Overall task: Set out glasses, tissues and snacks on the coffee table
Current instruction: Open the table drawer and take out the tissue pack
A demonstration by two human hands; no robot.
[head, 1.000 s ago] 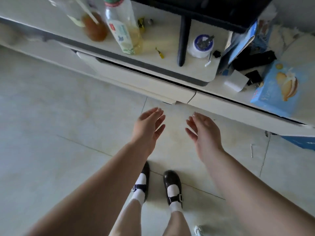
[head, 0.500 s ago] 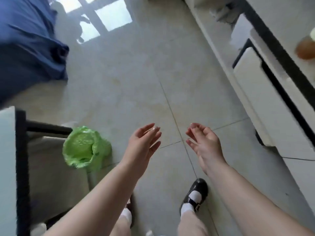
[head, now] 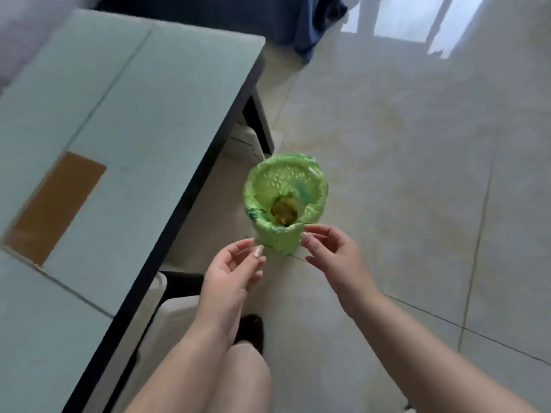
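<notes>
The coffee table (head: 143, 120), pale glass top with a dark frame, fills the left of the head view. A brown rectangular patch (head: 56, 201) shows on its top. No glasses, tissues or snacks are in view. My left hand (head: 235, 272) hovers just off the table's right edge, fingers loosely curled and holding nothing. My right hand (head: 331, 254) is beside it, fingers relaxed and empty, its fingertips near the rim of a waste bin.
A small waste bin with a green liner (head: 286, 204) stands on the tiled floor (head: 402, 174) by the table leg (head: 259, 126), rubbish inside. Blue fabric (head: 313, 22) hangs at the top. A white object (head: 176, 317) sits under the table. My dark shoe (head: 250, 329) is below.
The view has swung from the cabinet with bottles and boxes round to the coffee table and bin. Both hands stayed empty and their fingers curled in slightly.
</notes>
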